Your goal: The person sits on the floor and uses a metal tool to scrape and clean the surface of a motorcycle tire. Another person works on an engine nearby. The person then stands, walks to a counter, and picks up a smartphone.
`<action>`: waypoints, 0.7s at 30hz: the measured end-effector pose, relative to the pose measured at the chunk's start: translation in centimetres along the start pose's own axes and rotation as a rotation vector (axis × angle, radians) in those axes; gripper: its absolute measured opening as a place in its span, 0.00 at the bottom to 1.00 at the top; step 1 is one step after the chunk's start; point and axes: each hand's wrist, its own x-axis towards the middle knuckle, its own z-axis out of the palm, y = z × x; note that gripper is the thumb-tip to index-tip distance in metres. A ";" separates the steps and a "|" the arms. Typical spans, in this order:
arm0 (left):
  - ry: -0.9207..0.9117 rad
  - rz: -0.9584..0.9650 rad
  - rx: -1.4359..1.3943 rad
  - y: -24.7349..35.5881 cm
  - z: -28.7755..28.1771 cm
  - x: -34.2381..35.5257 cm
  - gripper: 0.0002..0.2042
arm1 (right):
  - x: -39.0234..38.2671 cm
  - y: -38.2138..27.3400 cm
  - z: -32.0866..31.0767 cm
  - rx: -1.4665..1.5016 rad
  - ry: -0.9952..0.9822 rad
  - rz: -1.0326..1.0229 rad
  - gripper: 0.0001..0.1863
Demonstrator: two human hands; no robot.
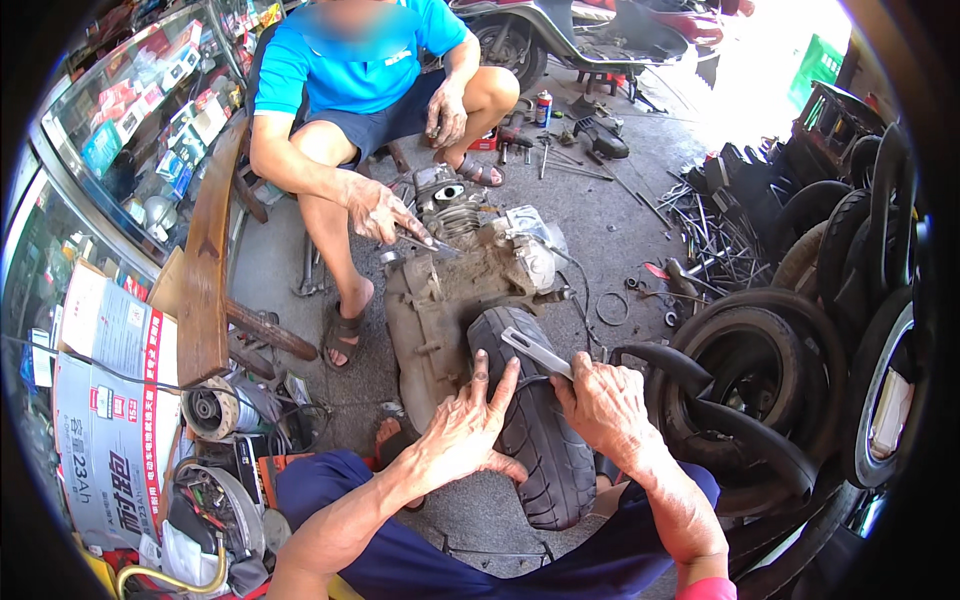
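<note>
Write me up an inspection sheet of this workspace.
Surface: gray floor with loose parts scattered on it.
Job's things: dirty engine on the floor; tire next to it, tread up.
Clutter: metal rods and piled tires at right.
Grips: left grip spread, touching the tire; right grip closed on a flat metal tool.
Cables: dark cable across a cardboard box at left.
Surroundings: seated person across the engine; glass cabinet at left; scooter beyond.
</note>
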 end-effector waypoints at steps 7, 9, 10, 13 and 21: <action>0.044 0.021 0.011 -0.3 0.5 -0.1 0.70 | 0.2 -0.8 0.0 -0.045 -0.093 0.025 0.15; 0.044 0.016 0.003 -0.4 0.5 -0.3 0.70 | 0.0 -0.6 0.4 -0.079 -0.032 -0.035 0.15; 0.039 0.011 -0.002 -0.4 0.5 -0.3 0.70 | 0.0 -0.5 0.5 -0.095 -0.002 -0.067 0.15; 0.046 0.009 0.005 -0.5 0.5 -0.3 0.71 | 0.5 0.0 0.3 -0.083 -0.039 -0.064 0.14; 0.088 -0.009 0.055 -0.6 1.6 -0.3 0.75 | 1.8 1.2 1.2 0.062 0.014 0.058 0.13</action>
